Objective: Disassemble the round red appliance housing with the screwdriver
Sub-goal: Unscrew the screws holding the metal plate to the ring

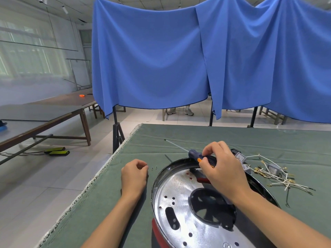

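One head-worn view — looking forward and down, close over the table [136,140].

Setting: large indoor hall fitted out as a workshop or recording space. Evidence: tiled floor [59,178]; panelled ceiling [75,4]; frosted windows [26,56] along the left; blue cloth partitions [148,56] hung on dark stands [117,129]; long wooden tables [44,119]; workbench under green felt [146,140], carrying loose wires [279,178] and small screws [154,168].
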`<state>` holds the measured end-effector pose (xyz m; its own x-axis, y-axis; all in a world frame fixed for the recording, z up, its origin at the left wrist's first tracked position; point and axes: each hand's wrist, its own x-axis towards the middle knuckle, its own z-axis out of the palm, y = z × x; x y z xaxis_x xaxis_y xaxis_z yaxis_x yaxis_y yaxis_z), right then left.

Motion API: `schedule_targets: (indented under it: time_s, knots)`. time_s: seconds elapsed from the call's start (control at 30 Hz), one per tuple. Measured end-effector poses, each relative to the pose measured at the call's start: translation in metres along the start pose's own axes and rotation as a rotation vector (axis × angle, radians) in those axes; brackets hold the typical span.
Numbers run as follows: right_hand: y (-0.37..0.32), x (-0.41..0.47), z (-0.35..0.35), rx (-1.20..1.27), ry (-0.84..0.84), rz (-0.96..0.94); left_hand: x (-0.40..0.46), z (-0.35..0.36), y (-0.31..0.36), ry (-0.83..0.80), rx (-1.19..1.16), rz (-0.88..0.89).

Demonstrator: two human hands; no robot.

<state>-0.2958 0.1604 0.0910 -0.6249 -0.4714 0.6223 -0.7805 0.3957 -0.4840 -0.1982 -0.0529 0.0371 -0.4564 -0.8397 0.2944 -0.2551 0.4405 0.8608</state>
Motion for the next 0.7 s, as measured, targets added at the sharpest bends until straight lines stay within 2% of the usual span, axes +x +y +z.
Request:
schedule_targets:
  time_s: [0.2,0.53,0.7]
  knots:
    - [0.000,-0.002,-0.001,-0.006,-0.011,0.006,0.007,0.004,0.003,-0.061,0.208,-0.018]
    - [0.002,0.000,0.001,0.014,-0.004,0.006,0.011,0.011,-0.001,-0.095,0.318,0.068]
    - [0.004,0.001,0.002,0.017,-0.001,0.018,0.009,0.010,-0.004,-0.055,0.255,0.063]
